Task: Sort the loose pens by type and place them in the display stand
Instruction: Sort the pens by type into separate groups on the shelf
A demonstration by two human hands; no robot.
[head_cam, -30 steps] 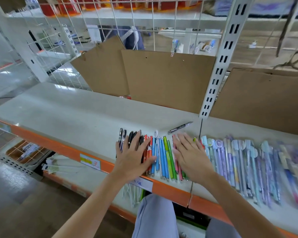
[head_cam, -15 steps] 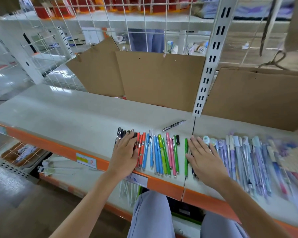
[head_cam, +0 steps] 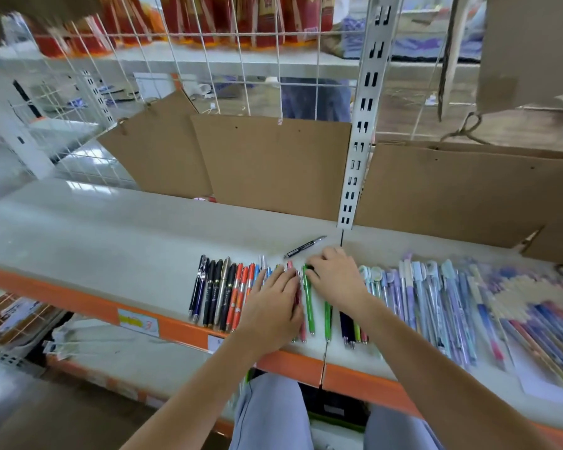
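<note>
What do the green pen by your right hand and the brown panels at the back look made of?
Green pen: probably glossy plastic, going by its bright uniform colour and slight sheen. Brown panels: matte cardboard, judging by the flat dull brown faces and thin, ragged edges.

Both bare forearms reach forward from the near edge, converging; the left hand [head_cam: 275, 303] lies flat, palm down, fingers straight, while the right hand [head_cam: 335, 277] sits just right, fingers curled downward

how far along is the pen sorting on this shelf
Done: dark pens and orange pens lie grouped in a row on the shelf. In hand: left hand presses on the coloured pens, right hand rests at a green pen. Left: one stray black pen lies apart behind.
</note>
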